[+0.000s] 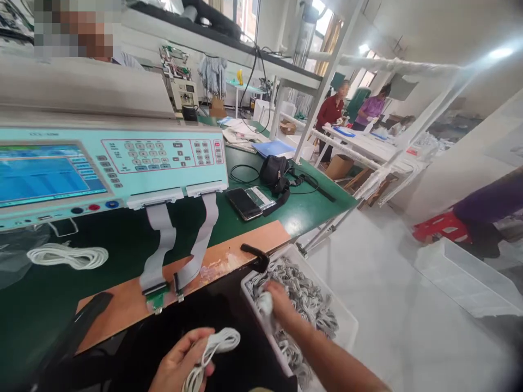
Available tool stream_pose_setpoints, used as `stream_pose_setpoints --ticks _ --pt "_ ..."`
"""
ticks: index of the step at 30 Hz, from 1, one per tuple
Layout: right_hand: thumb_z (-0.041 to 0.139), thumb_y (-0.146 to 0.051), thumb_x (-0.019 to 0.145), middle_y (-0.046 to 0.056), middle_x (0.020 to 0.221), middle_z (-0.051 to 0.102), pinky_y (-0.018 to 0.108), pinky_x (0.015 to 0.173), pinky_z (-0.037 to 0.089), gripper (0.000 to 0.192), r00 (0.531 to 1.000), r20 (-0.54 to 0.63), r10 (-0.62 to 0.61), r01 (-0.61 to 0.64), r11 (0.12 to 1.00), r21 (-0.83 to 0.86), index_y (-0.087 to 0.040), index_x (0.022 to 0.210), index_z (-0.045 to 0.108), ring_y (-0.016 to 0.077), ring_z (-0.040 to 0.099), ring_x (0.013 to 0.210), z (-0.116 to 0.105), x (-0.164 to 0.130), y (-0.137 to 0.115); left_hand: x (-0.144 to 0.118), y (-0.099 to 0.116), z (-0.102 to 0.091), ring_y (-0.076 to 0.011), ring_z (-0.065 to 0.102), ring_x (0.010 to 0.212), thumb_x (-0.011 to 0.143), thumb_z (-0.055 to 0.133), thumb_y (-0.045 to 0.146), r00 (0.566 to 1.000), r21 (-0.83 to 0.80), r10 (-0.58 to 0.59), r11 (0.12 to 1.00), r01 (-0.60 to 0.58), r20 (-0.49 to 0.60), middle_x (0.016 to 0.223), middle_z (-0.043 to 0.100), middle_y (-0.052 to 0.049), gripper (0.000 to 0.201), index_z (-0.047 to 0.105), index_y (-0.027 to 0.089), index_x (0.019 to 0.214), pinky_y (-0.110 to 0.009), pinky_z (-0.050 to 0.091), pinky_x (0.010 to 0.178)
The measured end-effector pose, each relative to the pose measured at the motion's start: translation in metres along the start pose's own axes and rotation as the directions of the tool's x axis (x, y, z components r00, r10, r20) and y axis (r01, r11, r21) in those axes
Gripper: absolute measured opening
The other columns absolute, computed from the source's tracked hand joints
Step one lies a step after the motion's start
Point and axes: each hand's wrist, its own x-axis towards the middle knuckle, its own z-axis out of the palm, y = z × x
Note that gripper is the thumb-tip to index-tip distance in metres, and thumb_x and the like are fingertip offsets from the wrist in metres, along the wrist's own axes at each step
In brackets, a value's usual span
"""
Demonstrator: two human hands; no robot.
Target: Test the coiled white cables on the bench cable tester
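Observation:
In the head view my left hand [186, 359] is closed round a coiled white cable [223, 340], whose looped end sticks out past the fingers. My right hand [280, 302] is over the left part of a white plastic bin [349, 326] full of bundled grey-white cables [304, 288]. Its fingers are curled, and a whitish blurred thing shows at them; I cannot make out what it is. Two grey ribbon cables [161, 234] hang from a light-blue tester [163, 158] down to a small green circuit board [156, 299] on an orange-brown board [261, 237].
Another coiled white cable [67, 256] lies on the green table [122, 228]. A phone [244, 204] and a black bag [274, 171] sit behind the board. A black bracket [255, 253] is by the bin's far corner. Two people work at a far table [368, 142].

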Motion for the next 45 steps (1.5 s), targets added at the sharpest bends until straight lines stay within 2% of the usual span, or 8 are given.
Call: stream_pose_setpoints --ticks 4,6,11,20,29,33,40,45 --pt "0.060 -0.039 0.068 0.007 0.093 0.053 0.040 0.085 0.039 0.027 0.989 -0.100 -0.106 0.094 0.988 -0.118 -0.021 0.089 0.057 0.0258 0.049 0.091 -0.054 0.011 0.000 -0.005 0.006 0.013 -0.0060 0.043 0.033 0.068 0.066 0.041 0.988 -0.137 0.092 0.988 -0.075 0.121 0.049 0.058 0.002 0.038 0.058 0.018 0.096 -0.014 0.031 0.034" --pt "0.058 -0.041 0.075 0.008 0.102 0.054 0.039 0.089 0.038 0.032 0.974 0.127 -0.187 0.205 0.967 -0.152 -0.022 0.102 0.057 0.0256 0.050 0.097 -0.048 -0.001 -0.007 -0.006 0.007 0.015 -0.0064 0.044 0.034 0.069 0.065 0.037 0.969 -0.111 0.119 0.989 -0.097 0.215 0.050 0.058 0.002 0.033 0.057 0.018 0.095 -0.015 0.032 0.034" --pt "0.038 -0.043 0.093 0.001 0.075 0.056 0.025 0.061 0.042 0.032 0.609 0.767 -0.203 0.320 0.947 -0.004 -0.019 0.092 0.060 0.0159 0.053 0.070 0.005 -0.040 -0.028 -0.018 0.014 0.014 -0.0083 0.050 0.042 0.068 0.064 0.026 0.923 0.044 0.199 0.973 -0.226 0.330 0.055 0.057 0.003 0.031 0.057 0.018 0.097 -0.016 0.039 0.039" --pt "0.047 -0.032 0.090 0.005 0.073 0.057 0.031 0.063 0.035 0.020 0.455 0.687 -0.566 0.850 0.506 -0.146 -0.017 0.086 0.060 0.0178 0.048 0.066 0.025 -0.047 -0.035 -0.015 -0.006 -0.007 -0.0086 0.050 0.044 0.071 0.066 0.040 0.972 -0.122 0.187 0.978 -0.170 0.142 0.068 0.057 0.000 0.038 0.056 0.015 0.096 -0.016 0.036 0.032" --pt "0.049 -0.026 0.089 0.002 0.078 0.056 0.026 0.062 0.038 0.012 0.412 0.798 -0.440 0.757 0.652 -0.032 -0.021 0.095 0.058 0.0160 0.051 0.070 0.050 -0.055 -0.054 -0.019 -0.002 -0.027 -0.0063 0.043 0.038 0.070 0.066 0.045 0.983 -0.048 0.182 0.983 -0.180 0.039 0.052 0.053 0.001 0.034 0.062 0.011 0.072 -0.017 0.034 0.035" --pt "0.045 -0.021 0.089 0.002 0.074 0.052 0.026 0.062 0.036 0.014 0.467 0.755 -0.460 0.732 0.681 -0.037 -0.019 0.083 0.058 0.0156 0.049 0.067 0.068 -0.052 -0.057 -0.019 0.004 -0.030 -0.0073 0.043 0.040 0.073 0.063 0.044 0.967 0.046 0.252 0.967 -0.251 -0.019 0.051 0.051 0.003 0.032 0.059 0.013 0.068 -0.018 0.036 0.037" --pt "0.053 -0.031 0.085 -0.002 0.062 0.048 0.024 0.055 0.033 0.020 0.784 0.444 -0.433 0.437 0.894 0.100 -0.019 0.069 0.057 0.0135 0.043 0.059 0.112 -0.031 -0.045 -0.007 0.029 -0.023 -0.0072 0.044 0.043 0.070 0.064 0.032 0.826 0.136 0.512 0.859 -0.493 -0.236 0.051 0.047 0.006 0.020 0.053 0.016 0.065 -0.017 0.037 0.040" --pt "0.053 -0.038 0.086 -0.002 0.063 0.050 0.025 0.055 0.035 0.023 0.829 0.433 -0.353 0.283 0.934 0.220 -0.018 0.076 0.060 0.0134 0.043 0.058 0.123 -0.027 -0.050 0.000 0.032 -0.028 -0.0094 0.046 0.041 0.071 0.060 0.031 0.918 -0.064 0.364 0.924 -0.378 -0.159 0.052 0.051 0.004 0.022 0.061 0.015 0.086 -0.018 0.036 0.035"
